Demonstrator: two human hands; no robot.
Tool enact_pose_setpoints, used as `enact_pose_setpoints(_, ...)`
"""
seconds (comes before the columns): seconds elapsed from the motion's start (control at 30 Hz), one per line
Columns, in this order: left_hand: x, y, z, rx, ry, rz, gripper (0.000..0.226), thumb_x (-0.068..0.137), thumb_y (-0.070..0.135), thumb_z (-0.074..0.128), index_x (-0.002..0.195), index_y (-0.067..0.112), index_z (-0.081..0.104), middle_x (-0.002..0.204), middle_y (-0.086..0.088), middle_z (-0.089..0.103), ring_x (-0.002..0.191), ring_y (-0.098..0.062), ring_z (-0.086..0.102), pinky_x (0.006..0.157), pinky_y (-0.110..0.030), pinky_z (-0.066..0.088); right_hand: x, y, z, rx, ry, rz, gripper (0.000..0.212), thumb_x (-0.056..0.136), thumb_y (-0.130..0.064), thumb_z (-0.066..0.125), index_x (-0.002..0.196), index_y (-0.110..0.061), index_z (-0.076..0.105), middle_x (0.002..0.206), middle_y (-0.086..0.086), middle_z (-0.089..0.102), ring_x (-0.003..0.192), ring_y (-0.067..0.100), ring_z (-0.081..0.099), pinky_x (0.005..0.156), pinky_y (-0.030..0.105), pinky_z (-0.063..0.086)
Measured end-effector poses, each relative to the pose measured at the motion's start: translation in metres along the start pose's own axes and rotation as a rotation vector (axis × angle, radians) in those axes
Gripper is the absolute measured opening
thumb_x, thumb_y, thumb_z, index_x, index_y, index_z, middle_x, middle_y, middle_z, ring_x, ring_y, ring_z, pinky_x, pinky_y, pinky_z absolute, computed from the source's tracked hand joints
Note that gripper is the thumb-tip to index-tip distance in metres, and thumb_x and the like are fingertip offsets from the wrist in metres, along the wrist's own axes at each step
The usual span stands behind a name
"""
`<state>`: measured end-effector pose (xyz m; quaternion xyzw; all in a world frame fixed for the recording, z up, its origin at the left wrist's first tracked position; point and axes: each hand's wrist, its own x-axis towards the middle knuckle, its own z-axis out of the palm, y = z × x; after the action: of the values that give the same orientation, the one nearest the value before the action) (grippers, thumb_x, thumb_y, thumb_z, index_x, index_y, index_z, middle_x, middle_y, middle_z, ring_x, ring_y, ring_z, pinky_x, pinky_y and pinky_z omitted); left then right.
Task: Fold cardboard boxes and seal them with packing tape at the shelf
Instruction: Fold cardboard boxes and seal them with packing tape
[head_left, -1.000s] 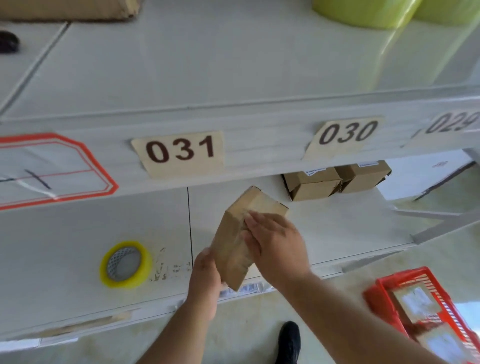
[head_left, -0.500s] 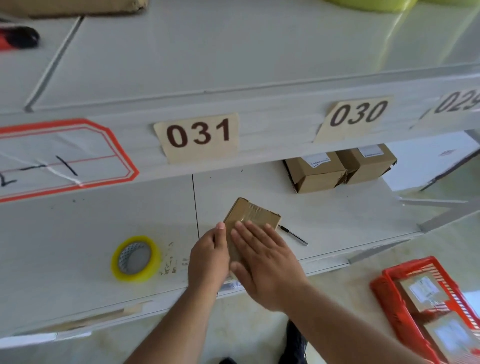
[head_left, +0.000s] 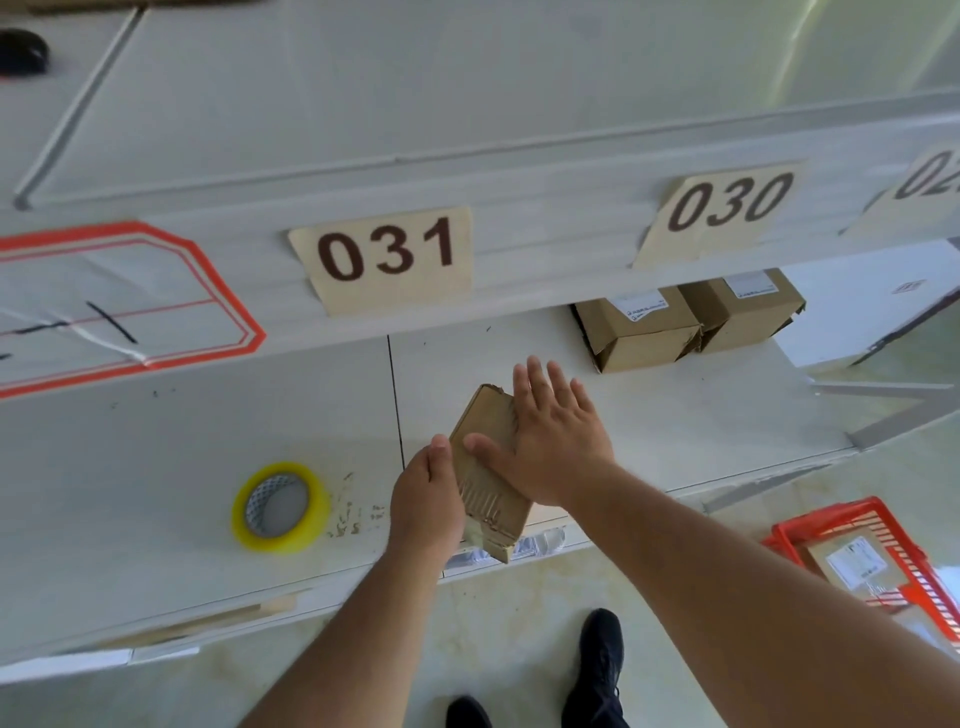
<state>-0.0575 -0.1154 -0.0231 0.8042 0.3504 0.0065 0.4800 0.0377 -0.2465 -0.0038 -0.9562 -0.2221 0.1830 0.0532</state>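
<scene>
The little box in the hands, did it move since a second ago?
Yes. The cardboard box was held tilted up above the shelf; now it lies flat near the shelf's front edge, below label 031.

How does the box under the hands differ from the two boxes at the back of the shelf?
The front box lies at the shelf edge, its near corner overhanging; the back boxes sit deep under label 030. The front box shows no label; each back box carries a white one. The right hand lies flat on the front box and the left hand touches its side; nothing touches the back boxes. All are brown cardboard.
</scene>
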Motion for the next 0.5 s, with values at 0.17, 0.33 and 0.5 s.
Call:
enact_pose_setpoints(0.17,0.001,-0.001,0.0,-0.14,-0.024,-0.097,0.057,0.109,0.053,0.028,0.117,0.016,0.069,0.107,-0.005,0.071,0.102,-0.025,0.064,0.097,-0.041,0.051,-0.018,-0.006,0.006,0.004,-0.014,-0.057,0.144,0.063,-0.109,0.018,0.16,-0.013,-0.027,0.17,0.004,-0.028,0.157,0.026,-0.025,0.13,0.049,-0.005)
enact_pose_setpoints(0.33,-0.009,0.002,-0.006,-0.09,-0.025,-0.06,0.056,0.105,0.062,0.028,0.092,0.023,0.067,0.089,-0.003,0.07,0.086,-0.025,0.067,0.081,-0.039,0.055,-0.034,0.012,0.003,0.338,0.012,-0.018,0.131,0.075,-0.09,0.057,0.165,-0.025,-0.011,0.174,-0.009,-0.006,0.159,0.016,0.006,0.128,0.042,0.018)
enact_pose_setpoints(0.5,-0.008,-0.021,-0.006,-0.231,-0.035,-0.014,0.049,0.088,0.079,0.037,0.097,0.045,0.071,0.092,0.006,0.075,0.094,-0.021,0.072,0.086,-0.051,0.06,-0.051,0.016,0.015,0.973,0.133,0.24,0.048,0.093,-0.054,0.069,0.133,-0.036,0.049,0.127,-0.012,0.064,0.101,0.001,0.062,0.088,0.031,0.056)
